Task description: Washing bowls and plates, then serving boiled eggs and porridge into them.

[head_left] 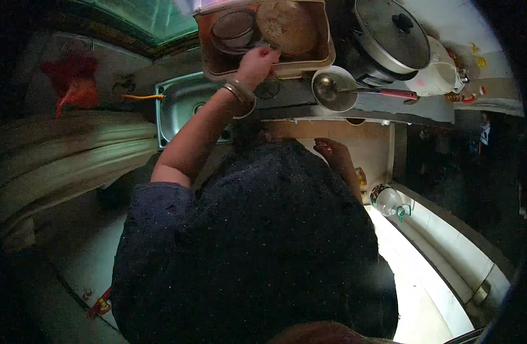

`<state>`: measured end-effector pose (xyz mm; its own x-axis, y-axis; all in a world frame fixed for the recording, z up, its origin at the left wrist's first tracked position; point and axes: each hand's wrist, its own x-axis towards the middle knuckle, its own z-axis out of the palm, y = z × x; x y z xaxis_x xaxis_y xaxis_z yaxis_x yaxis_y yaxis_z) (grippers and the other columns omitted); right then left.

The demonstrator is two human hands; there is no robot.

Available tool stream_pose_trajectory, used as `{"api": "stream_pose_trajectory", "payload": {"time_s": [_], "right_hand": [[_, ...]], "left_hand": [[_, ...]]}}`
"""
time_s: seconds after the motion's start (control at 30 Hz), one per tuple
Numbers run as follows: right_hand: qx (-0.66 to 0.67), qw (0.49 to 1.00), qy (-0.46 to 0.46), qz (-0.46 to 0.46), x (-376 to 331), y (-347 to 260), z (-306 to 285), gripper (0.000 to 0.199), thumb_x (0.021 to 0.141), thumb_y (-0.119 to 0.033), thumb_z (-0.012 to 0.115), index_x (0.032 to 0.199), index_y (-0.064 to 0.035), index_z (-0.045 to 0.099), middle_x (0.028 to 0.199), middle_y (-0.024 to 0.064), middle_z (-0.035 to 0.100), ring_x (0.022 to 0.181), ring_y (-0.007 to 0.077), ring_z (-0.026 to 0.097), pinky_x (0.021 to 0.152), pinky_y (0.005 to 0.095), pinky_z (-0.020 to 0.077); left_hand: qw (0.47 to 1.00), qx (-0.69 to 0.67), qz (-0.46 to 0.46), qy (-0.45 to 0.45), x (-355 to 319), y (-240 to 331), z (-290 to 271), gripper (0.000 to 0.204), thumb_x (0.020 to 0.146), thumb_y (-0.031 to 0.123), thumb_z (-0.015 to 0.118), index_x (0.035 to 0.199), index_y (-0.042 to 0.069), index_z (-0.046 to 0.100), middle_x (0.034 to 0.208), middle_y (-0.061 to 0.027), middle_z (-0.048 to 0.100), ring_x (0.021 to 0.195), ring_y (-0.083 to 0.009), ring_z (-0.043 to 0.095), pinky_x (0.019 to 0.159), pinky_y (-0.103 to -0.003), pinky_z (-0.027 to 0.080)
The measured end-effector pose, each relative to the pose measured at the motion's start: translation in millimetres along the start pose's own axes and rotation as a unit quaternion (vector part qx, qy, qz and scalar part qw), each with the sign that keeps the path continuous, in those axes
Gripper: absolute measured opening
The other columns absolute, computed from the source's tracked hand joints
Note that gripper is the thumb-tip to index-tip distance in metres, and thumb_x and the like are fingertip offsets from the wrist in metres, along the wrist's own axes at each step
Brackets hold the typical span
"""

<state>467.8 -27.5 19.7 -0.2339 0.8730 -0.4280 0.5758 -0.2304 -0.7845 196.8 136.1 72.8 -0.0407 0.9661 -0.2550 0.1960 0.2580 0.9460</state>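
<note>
My left hand (259,62), with bangles on the wrist, reaches up into a beige rectangular dish tub (326,57) on the counter. Its fingers curl at the lower edge of a round brownish plate (289,24) that stands in the tub. A round metal strainer (233,28) sits in the tub just left of the hand. My right hand (334,152) hangs lower down by the counter's front edge, fingers loose and holding nothing. My dark blue clothing fills the middle of the view.
A steel sink (180,106) lies left of the tub. On the right are a steel bowl (328,92) with a red-handled ladle (389,92), a large lidded pot (389,34) and a white cooker (441,74). A red bag (73,86) hangs left. A glass jar (387,199) stands low on the right.
</note>
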Motion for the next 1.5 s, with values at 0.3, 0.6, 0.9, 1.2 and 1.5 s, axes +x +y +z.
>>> {"api": "stream_pose_trajectory", "payload": {"time_s": [0.3,0.6,0.9,1.2,1.5], "right_hand": [[0.026,0.999,0.009,0.018,-1,12,4,0.033,0.079,-0.024,0.065,0.106,-0.0048,0.061,0.097,0.0127,0.065,0.089,0.0236,0.063,0.078,0.0336,0.0480],[0.023,0.999,0.016,0.035,-8,13,1,0.033,0.079,-0.025,0.063,0.105,-0.0052,0.061,0.097,0.0150,0.064,0.089,0.0244,0.062,0.077,0.0340,0.0478],[-0.021,0.999,0.030,0.023,-17,13,-2,0.032,0.080,-0.027,0.064,0.104,-0.0060,0.062,0.097,0.0113,0.065,0.089,0.0209,0.062,0.078,0.0324,0.0479],[-0.026,0.998,0.060,-0.006,-23,35,1,0.032,0.082,-0.029,0.059,0.105,-0.0066,0.062,0.100,0.0127,0.063,0.089,0.0255,0.062,0.079,0.0347,0.0471],[-0.081,0.989,0.096,-0.073,-24,51,9,0.032,0.084,-0.030,0.055,0.104,-0.0054,0.061,0.099,0.0138,0.062,0.090,0.0319,0.059,0.080,0.0385,0.0449]], "left_hand": [[0.989,-0.069,-0.109,-0.074,30,3,12,0.042,0.086,0.033,0.052,0.105,-0.004,0.055,0.094,-0.0092,0.061,0.059,-0.0131,0.054,0.053,-0.028,0.044],[0.976,-0.127,-0.166,-0.065,35,4,28,0.029,0.089,0.021,0.049,0.106,-0.003,0.053,0.097,-0.0097,0.057,0.062,-0.0165,0.054,0.057,-0.031,0.047],[0.920,-0.349,-0.169,-0.057,53,-16,42,0.015,0.091,0.015,0.043,0.092,0.001,0.049,0.081,-0.0097,0.055,0.063,-0.0181,0.052,0.051,-0.030,0.046],[0.909,-0.344,-0.190,-0.140,79,-20,33,0.025,0.091,0.016,0.043,0.106,-0.002,0.048,0.094,-0.0162,0.060,0.069,-0.0195,0.058,0.052,-0.027,0.049],[0.901,-0.344,-0.214,-0.158,82,-24,24,0.024,0.091,0.014,0.042,0.106,-0.003,0.049,0.088,-0.0150,0.059,0.066,-0.0183,0.055,0.057,-0.029,0.048]]}}
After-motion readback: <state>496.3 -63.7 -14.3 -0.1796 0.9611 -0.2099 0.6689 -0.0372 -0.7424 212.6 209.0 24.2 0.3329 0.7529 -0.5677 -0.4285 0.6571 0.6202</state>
